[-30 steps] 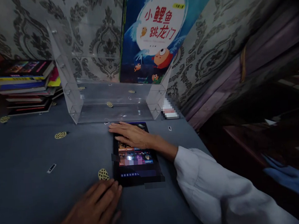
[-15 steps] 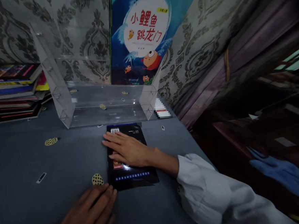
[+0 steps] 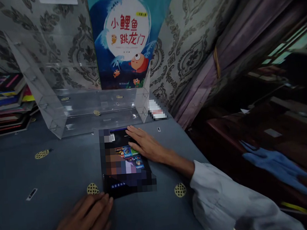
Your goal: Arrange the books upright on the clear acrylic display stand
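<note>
A dark book lies flat on the table, its cover showing small colourful pictures and a barcode; part of the cover is blurred out. Across its right side rests my right hand, palm down with fingers stretched toward the top edge, gripping nothing. My left hand lies palm down at the lower left, fingers extended close together, the tips near the book's lower left corner. Behind the book stands a clear acrylic rack. A blue picture book with cartoon fish stands upright in it.
Stacked books sit at the left on the grey-blue tablecloth, which has a pineapple print. A small pixelated item lies beside the rack. Past the table's right edge are a purple curtain and a blue cloth.
My right hand has slid from the middle of the book to its right side, uncovering the cover pictures. My left hand stays near the lower left corner. The view has shifted slightly.
</note>
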{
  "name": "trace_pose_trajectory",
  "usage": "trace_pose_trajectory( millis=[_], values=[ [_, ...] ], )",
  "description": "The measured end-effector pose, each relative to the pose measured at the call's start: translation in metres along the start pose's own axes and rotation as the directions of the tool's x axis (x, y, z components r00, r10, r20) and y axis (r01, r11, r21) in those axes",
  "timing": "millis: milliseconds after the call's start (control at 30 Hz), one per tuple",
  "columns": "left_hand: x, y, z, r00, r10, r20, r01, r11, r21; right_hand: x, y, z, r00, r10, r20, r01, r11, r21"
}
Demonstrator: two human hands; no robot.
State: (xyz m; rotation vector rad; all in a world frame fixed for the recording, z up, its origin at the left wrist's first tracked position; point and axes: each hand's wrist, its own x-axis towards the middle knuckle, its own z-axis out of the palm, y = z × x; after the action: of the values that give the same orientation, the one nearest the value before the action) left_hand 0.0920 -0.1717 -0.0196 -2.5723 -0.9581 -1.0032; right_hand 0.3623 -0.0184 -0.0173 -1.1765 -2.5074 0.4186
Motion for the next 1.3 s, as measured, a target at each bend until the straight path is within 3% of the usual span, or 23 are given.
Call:
trace_pose_trajectory(
  millis=[167,267,367,500,633,833,1300],
  values=[
    [0.016,-0.021,-0.002,0.991,0.096,0.094,-0.089,0.993,-0.075,-0.008,-0.003,0.003,0.998,0.047,-0.031,-0.047,0.999,0.013],
    [0.038,-0.044,0.003,0.973,0.073,0.218,-0.044,0.99,-0.135,-0.008,-0.007,0.002,0.998,0.055,-0.035,-0.055,0.998,0.007],
    [0.052,-0.069,0.024,0.969,-0.023,0.248,0.059,0.989,-0.138,-0.007,-0.009,-0.001,0.997,0.062,-0.036,-0.063,0.998,-0.017],
    [0.061,-0.101,0.056,0.964,-0.093,0.251,0.112,0.992,-0.063,-0.008,-0.012,-0.004,0.994,0.108,-0.028,-0.109,0.993,-0.045],
    [0.072,-0.121,0.073,0.942,-0.149,0.301,0.162,0.987,-0.018,-0.008,-0.014,-0.005,0.993,0.11,-0.033,-0.112,0.992,-0.051],
    [0.073,-0.122,0.077,0.945,-0.153,0.288,0.154,0.988,0.018,-0.009,-0.014,-0.005,0.994,0.102,-0.037,-0.104,0.992,-0.072],
    [0.084,-0.097,0.053,0.95,-0.092,0.298,0.091,0.996,0.017,-0.034,-0.031,-0.006,0.998,0.051,-0.032,-0.052,0.998,-0.03]
  ],
)
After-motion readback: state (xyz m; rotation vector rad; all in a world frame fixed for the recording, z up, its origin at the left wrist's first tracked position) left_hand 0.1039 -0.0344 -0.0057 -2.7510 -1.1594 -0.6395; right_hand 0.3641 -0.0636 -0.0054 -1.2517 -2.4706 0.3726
